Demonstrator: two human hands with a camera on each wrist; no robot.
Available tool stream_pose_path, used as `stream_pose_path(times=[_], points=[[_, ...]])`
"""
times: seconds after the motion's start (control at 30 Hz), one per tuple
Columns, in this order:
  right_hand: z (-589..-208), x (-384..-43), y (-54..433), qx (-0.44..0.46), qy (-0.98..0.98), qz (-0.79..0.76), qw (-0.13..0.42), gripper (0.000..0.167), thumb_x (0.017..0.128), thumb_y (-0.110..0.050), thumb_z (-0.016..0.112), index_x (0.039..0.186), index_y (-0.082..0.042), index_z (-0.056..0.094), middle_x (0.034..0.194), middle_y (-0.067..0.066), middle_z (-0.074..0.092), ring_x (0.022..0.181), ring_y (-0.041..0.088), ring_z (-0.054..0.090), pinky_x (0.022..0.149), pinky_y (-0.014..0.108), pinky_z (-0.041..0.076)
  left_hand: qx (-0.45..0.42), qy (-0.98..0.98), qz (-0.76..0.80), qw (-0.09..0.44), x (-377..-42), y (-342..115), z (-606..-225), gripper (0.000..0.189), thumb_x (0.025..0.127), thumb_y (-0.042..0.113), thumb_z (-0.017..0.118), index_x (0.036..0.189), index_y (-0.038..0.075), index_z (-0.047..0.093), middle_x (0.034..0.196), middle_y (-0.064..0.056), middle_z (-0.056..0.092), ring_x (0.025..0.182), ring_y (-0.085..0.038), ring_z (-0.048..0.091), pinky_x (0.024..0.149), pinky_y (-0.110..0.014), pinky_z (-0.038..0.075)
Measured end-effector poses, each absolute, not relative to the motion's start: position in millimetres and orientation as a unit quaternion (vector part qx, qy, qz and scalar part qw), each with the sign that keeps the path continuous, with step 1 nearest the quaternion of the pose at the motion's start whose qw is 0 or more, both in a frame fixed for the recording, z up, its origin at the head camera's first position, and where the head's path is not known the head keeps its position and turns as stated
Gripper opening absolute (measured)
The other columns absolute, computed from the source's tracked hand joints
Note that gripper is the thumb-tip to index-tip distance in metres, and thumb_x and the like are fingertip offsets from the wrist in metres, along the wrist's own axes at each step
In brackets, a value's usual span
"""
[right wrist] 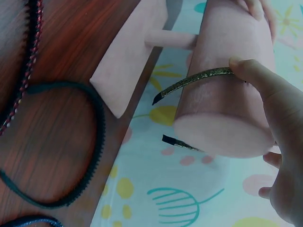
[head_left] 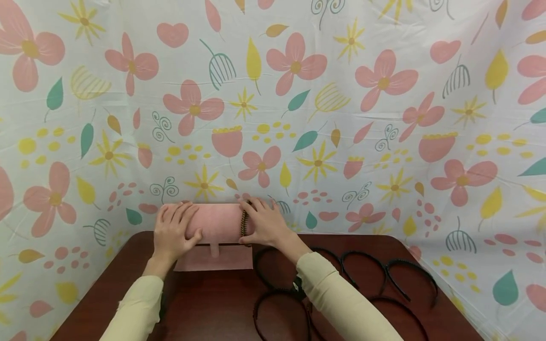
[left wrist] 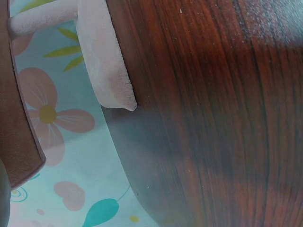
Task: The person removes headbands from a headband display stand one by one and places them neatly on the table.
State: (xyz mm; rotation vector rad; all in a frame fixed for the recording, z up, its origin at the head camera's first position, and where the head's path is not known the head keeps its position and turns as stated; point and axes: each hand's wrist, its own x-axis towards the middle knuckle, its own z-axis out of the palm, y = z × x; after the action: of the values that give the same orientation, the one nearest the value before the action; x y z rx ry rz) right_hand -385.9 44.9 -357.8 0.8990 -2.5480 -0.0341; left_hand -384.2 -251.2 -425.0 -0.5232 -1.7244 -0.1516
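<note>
A pink padded headband stand [head_left: 217, 222], a horizontal cylinder on a short post and flat base [head_left: 232, 259], is at the back of the table. My left hand [head_left: 172, 231] grips the cylinder's left end, fingers over the top and thumb at the front. At the right end, my right hand [head_left: 266, 221] holds a glittery gold headband [right wrist: 199, 76] between thumb and fingers. The band curves round the cylinder, and its dark tips stick out past the pink surface in the right wrist view. The left wrist view shows the base's corner [left wrist: 113, 90], with the left hand mostly out of sight.
Several dark headbands lie on the right side of the brown table [head_left: 209, 303], one toothed band [right wrist: 100, 125] close to the base. A beaded headband [right wrist: 33, 47] is beside it. Behind the table hangs a flower-printed cloth [head_left: 294, 156], close to the stand.
</note>
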Motion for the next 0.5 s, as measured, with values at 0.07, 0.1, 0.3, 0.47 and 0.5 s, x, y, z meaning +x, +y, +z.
stream_pose_path(times=[0.07,0.1,0.3,0.47,0.5], points=[[-357,-386,50,0.327,-0.920,-0.001,0.217,0.107,0.073,-0.071,0.071,0.158,-0.026,0.025,0.157,0.004,0.035,0.142,0.028,0.039,0.115,0.065,0.027,-0.227,-0.750,-0.067,0.618,-384,-251,-425,0.059,0.084,0.051,0.049,0.122,0.010,0.069,0.121,-0.014,0.068,0.111,-0.039,0.062,0.100,-0.063,0.040],[-357,-386,53,0.328,-0.919,0.005,0.218,0.107,0.073,-0.070,0.072,0.158,-0.026,0.025,0.156,0.004,0.037,0.142,0.028,0.039,0.114,0.066,0.028,-0.226,-0.751,-0.066,0.617,-384,-251,-424,0.060,0.084,0.051,0.049,0.122,0.010,0.069,0.121,-0.014,0.068,0.111,-0.038,0.061,0.100,-0.063,0.040],[-362,-385,71,0.325,-0.915,0.034,0.237,0.109,0.072,-0.072,0.071,0.158,-0.024,0.025,0.152,0.008,0.039,0.137,0.030,0.044,0.112,0.064,0.030,-0.226,-0.753,-0.066,0.614,-384,-251,-424,0.061,0.084,0.052,0.049,0.123,0.010,0.069,0.122,-0.014,0.068,0.112,-0.038,0.061,0.103,-0.062,0.039],[-370,-382,88,0.314,-0.918,0.052,0.237,0.108,0.073,-0.072,0.070,0.158,-0.021,0.026,0.152,0.012,0.039,0.134,0.035,0.045,0.111,0.066,0.031,-0.230,-0.749,-0.065,0.618,-384,-251,-426,0.061,0.085,0.053,0.047,0.122,0.010,0.069,0.121,-0.014,0.069,0.111,-0.038,0.062,0.104,-0.061,0.038],[-371,-382,91,0.311,-0.919,0.056,0.234,0.107,0.074,-0.072,0.069,0.158,-0.022,0.025,0.152,0.012,0.038,0.135,0.035,0.044,0.111,0.066,0.030,-0.231,-0.748,-0.065,0.619,-385,-251,-426,0.061,0.085,0.053,0.047,0.121,0.010,0.070,0.121,-0.014,0.069,0.111,-0.038,0.062,0.103,-0.061,0.038]])
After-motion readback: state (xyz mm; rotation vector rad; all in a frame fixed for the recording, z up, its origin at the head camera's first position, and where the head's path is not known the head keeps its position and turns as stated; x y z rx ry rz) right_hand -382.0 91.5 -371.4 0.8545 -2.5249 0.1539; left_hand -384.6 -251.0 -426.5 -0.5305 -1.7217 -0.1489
